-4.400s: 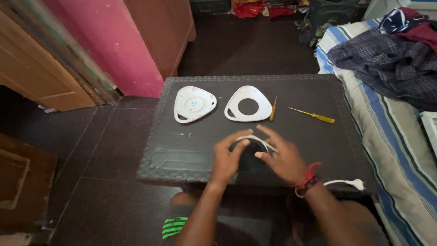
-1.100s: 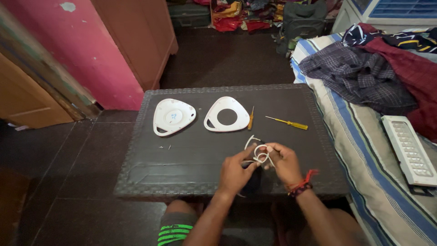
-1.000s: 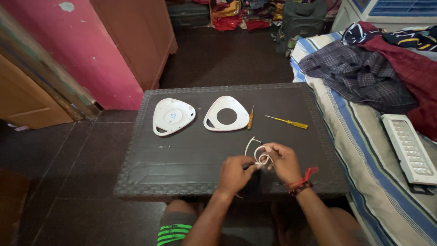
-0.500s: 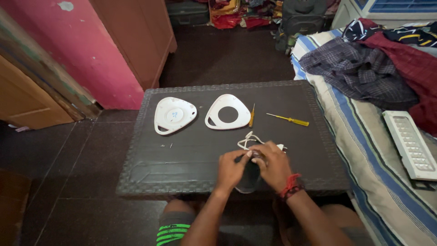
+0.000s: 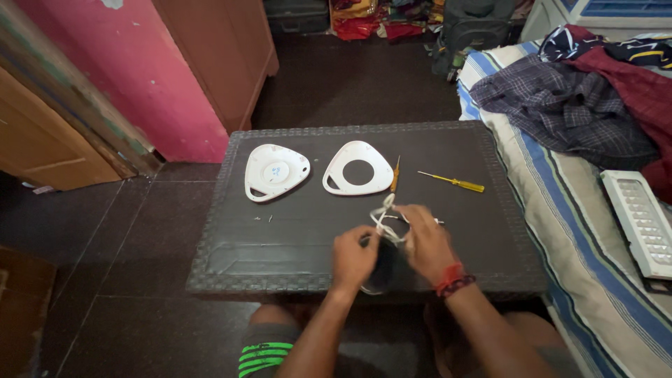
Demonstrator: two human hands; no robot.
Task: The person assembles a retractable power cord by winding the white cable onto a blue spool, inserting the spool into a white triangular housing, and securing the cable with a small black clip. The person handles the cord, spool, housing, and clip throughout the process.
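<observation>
On a dark woven table (image 5: 280, 238), a closed white triangular cover (image 5: 276, 171) lies at the far left, a matching cover with a round hole (image 5: 358, 176) beside it. Nearer the front edge, the left hand (image 5: 352, 257) curls around a dark round object (image 5: 381, 269), fingers closed on its side. A looped white cord (image 5: 385, 220) rises just above, pinched by the right hand (image 5: 425, 241). Two yellow-handled screwdrivers, one short (image 5: 395, 173) and one long (image 5: 453, 183), lie beyond.

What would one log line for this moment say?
left hand: on black round part | right hand: holding white cord | table: two white shells, two yellow screwdrivers, untouched
</observation>
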